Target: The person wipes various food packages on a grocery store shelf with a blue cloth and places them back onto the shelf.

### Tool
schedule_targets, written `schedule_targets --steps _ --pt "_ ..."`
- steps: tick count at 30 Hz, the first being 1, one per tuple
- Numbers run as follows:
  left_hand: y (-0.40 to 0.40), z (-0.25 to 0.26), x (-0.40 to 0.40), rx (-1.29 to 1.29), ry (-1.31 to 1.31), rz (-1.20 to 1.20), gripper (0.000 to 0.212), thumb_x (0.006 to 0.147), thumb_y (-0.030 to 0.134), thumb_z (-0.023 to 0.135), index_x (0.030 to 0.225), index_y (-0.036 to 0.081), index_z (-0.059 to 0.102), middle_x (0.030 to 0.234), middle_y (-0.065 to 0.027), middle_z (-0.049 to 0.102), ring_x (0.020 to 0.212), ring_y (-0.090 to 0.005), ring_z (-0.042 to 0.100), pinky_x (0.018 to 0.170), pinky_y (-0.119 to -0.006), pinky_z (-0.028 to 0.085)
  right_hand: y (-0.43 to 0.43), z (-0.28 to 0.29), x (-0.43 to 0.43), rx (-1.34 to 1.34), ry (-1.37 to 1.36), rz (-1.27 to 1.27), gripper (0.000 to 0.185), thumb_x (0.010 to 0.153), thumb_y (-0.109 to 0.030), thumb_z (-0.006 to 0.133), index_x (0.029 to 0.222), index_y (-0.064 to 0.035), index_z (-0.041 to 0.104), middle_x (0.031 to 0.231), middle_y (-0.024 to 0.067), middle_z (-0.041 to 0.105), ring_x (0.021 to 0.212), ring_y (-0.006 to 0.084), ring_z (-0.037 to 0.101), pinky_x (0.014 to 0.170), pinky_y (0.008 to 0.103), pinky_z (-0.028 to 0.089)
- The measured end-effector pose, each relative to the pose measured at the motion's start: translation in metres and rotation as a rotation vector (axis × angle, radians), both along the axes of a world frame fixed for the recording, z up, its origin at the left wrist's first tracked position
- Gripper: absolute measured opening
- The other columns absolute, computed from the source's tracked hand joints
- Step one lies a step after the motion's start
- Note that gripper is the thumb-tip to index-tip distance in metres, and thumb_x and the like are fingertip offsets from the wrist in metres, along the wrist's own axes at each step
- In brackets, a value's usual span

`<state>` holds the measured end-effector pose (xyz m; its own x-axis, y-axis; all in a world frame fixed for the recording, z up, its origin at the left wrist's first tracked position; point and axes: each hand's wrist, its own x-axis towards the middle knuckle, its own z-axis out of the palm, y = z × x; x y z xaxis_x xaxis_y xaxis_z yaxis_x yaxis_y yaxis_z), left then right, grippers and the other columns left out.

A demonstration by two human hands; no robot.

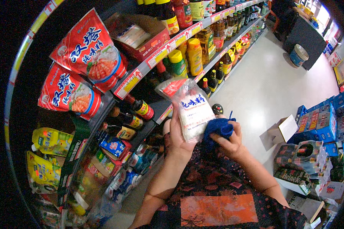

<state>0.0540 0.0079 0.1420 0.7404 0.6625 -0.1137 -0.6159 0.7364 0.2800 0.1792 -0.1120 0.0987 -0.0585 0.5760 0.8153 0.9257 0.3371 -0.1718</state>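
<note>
My left hand [179, 137] holds a clear plastic bag of white seasoning [196, 114], its red-topped end tilted up and away from me. Bunched in my right hand [230, 137] is a dark blue cloth [219, 129], which touches or nearly touches the lower right side of the bag. Both hands are in front of my body, beside the shelf. To the left, an open red cardboard box [149, 43] on the upper shelf holds similar white packets [134, 35]. Two large red seasoning pouches [89, 54] stand next to that box.
Shelves with price strips [160, 55] run along the left, carrying sauce bottles [195, 57] and yellow pouches [52, 140]. At right, stacked blue drink cartons [315, 123] and shrink-wrapped bottles [302, 157] stand on the pale floor [255, 74]. A person [283, 14] is near a dark counter [304, 37].
</note>
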Motion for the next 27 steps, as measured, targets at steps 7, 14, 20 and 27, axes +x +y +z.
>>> schedule_targets --steps 7,14,20,27 --pt "-0.008 0.018 0.002 0.057 0.040 0.028 0.053 0.093 0.044 0.038 0.130 0.007 0.040 0.123 -0.0104 0.052 0.110 -0.0267 0.053 0.094 -0.044 0.042 -0.020 -0.005 0.028 -0.274 0.775 -0.286 0.048 0.059 0.006 0.058 0.106 -0.0038 0.057 0.095 0.0144 0.058 0.090 0.0286 0.055 0.082 0.0335 0.044" --pt "-0.040 0.020 0.032 0.490 0.328 0.181 0.059 0.096 0.047 0.025 0.137 0.005 0.029 0.136 -0.0118 0.038 0.123 -0.0266 0.040 0.103 -0.037 0.030 -0.014 0.037 -0.002 -0.336 1.253 0.163 0.090 0.073 -0.033 0.072 0.137 0.0029 0.019 0.129 0.0163 0.040 0.118 0.0239 0.041 0.100 0.0338 0.031" --pt "-0.034 0.021 0.013 0.999 0.384 0.157 0.056 0.096 0.035 0.034 0.140 0.002 0.023 0.143 -0.0151 0.027 0.132 -0.0260 0.027 0.109 -0.036 0.017 -0.005 0.057 -0.004 -0.290 1.637 0.264 0.070 0.072 -0.022 0.073 0.128 0.0019 0.038 0.115 0.0127 0.053 0.104 0.0215 0.053 0.090 0.0309 0.042" --pt "-0.011 -0.004 -0.010 0.519 0.338 -0.120 0.057 0.095 0.040 0.038 0.135 0.000 0.032 0.134 -0.0110 0.039 0.127 -0.0236 0.032 0.106 -0.036 0.021 -0.014 0.033 0.011 -0.367 1.872 0.482 0.067 0.071 -0.018 0.073 0.126 0.0032 0.040 0.108 0.0123 0.056 0.094 0.0182 0.058 0.081 0.0303 0.049"
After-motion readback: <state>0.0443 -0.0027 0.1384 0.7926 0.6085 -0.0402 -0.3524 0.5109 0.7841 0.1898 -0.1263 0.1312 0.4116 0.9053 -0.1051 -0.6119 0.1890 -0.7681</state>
